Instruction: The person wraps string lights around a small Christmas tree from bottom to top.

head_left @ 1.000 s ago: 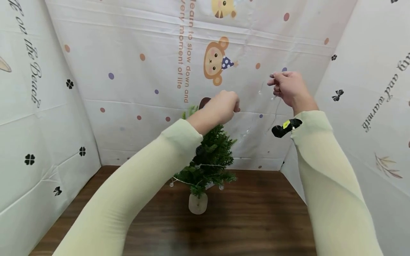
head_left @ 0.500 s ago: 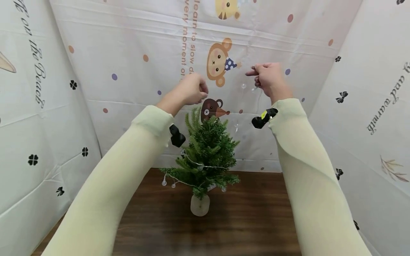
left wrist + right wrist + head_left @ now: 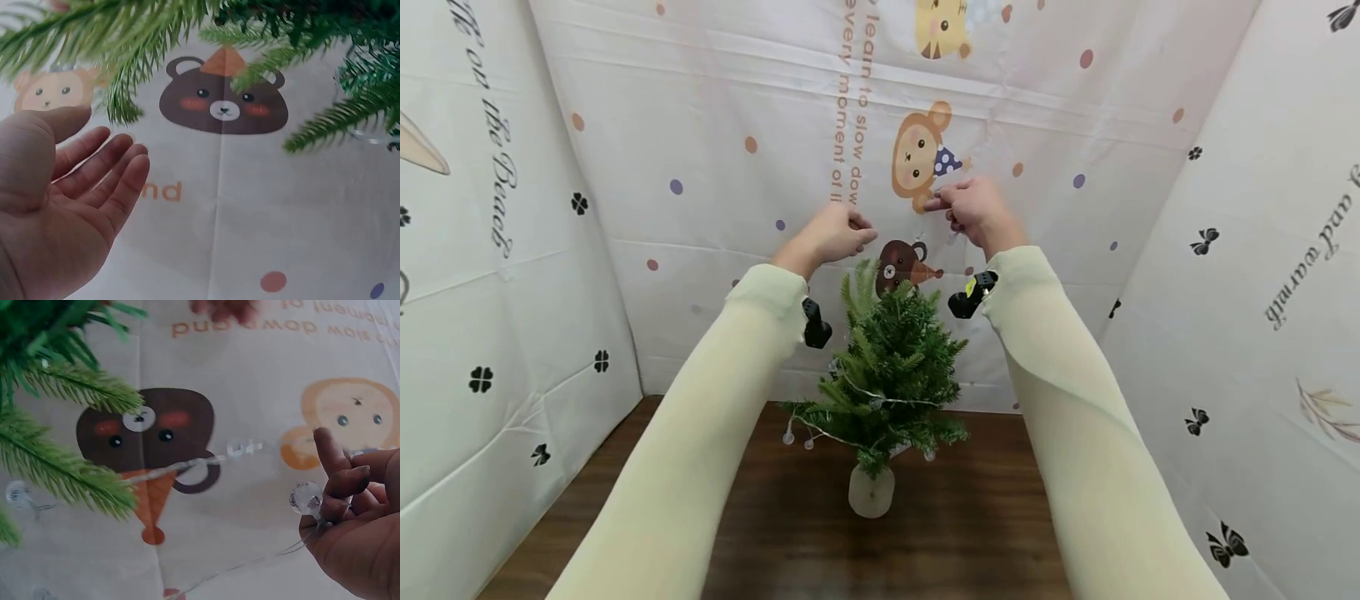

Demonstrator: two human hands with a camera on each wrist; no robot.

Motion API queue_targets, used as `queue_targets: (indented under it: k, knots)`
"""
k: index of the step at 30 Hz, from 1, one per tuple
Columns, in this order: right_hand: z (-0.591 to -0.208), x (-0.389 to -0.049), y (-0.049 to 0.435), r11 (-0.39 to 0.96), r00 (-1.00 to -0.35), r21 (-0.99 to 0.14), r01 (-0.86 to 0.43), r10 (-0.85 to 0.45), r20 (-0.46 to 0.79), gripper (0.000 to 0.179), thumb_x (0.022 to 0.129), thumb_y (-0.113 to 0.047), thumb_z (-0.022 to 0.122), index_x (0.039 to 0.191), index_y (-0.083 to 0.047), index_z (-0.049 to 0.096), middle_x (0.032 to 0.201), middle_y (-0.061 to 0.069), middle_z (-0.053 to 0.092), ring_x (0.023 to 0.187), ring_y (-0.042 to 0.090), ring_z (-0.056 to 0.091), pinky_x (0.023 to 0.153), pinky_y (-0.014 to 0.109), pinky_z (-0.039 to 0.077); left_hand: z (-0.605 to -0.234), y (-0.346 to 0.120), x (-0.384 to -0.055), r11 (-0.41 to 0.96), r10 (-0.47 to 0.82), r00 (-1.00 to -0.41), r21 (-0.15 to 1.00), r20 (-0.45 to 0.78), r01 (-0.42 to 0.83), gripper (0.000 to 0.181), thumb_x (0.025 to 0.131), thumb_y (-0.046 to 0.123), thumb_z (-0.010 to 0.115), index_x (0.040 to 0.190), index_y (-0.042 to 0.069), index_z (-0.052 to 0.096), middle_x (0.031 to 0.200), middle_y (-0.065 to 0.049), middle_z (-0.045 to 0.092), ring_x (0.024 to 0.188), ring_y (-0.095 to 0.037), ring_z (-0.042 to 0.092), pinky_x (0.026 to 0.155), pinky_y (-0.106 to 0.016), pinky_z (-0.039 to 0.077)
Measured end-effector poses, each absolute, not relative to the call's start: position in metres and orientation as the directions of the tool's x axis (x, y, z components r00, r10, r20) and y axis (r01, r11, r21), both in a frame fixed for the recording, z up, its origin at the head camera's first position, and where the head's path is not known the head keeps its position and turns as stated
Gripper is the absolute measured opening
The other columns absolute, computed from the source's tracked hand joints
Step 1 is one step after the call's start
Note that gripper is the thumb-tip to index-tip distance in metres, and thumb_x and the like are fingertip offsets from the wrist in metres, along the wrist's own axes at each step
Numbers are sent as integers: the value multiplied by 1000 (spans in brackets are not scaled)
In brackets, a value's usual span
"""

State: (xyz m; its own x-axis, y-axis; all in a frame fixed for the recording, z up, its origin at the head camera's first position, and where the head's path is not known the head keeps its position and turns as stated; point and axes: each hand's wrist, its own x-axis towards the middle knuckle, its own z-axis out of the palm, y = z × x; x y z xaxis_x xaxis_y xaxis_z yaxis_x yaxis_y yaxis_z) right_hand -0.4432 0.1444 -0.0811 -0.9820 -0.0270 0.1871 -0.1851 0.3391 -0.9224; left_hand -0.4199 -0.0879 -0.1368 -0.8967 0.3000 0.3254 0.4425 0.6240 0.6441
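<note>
A small green Christmas tree [image 3: 898, 358] stands upright on a pale round base [image 3: 872, 492]. Clear-bulbed string lights [image 3: 910, 402] wind round its lower branches. Up at the right of the treetop, my right hand [image 3: 976, 210] pinches the wire of the string lights [image 3: 250, 561] with curled fingers. One clear bulb [image 3: 306, 498] hangs against those fingers in the right wrist view, and the wire runs from there toward the branches. My left hand [image 3: 833, 233] is at the upper left of the treetop. Its fingers are loosely bent, with nothing in them, just below a branch [image 3: 125, 106] in the left wrist view.
Brown wood-grain table [image 3: 790, 542] under the tree. Behind it hangs a white printed cloth [image 3: 722, 192] with animal faces and dots. More printed cloth walls [image 3: 1210, 333] close in both sides. Each wrist wears a small black camera [image 3: 816, 323].
My right hand has moved left toward the treetop, bringing the string lights with it. My left hand has shifted left, away from in front of the treetop, and its fingers have loosened.
</note>
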Motion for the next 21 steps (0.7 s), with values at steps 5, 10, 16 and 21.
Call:
queue_targets:
  k: [5,10,16,21]
  knots:
    - [-89,-448,136,383,-977,-899,-215,-95,193,33,107,-25,54,125,-1,69,82,-6,71,58,10,42,54,24,33,-130,-70,-425,599,349,-878,644,326,477,44,105,26,58,142,1,58,139,-16,63,126,-31,62,106,-41,50]
    - [-90,-443,127,397,-967,-888,-231,-190,167,37,107,-25,55,132,0,65,92,-1,64,65,12,45,58,24,37,-127,-63,-428,618,388,-868,612,309,494,42,104,26,61,139,3,62,139,-12,65,128,-26,60,110,-41,48]
    - [-86,-435,130,435,-946,-860,-267,-290,146,35,106,-24,57,129,1,66,88,0,63,64,13,44,59,25,37,-130,-64,-430,621,362,-862,598,355,508,27,104,19,61,118,1,74,114,-18,73,101,-28,66,83,-33,49]
    - [-85,-433,140,503,-936,-820,-275,-333,110,20,101,-21,66,107,-4,77,79,0,62,60,13,45,57,26,40,-134,-76,-434,638,334,-876,601,347,481,26,105,18,59,118,-1,72,116,-19,73,106,-32,66,83,-32,48]
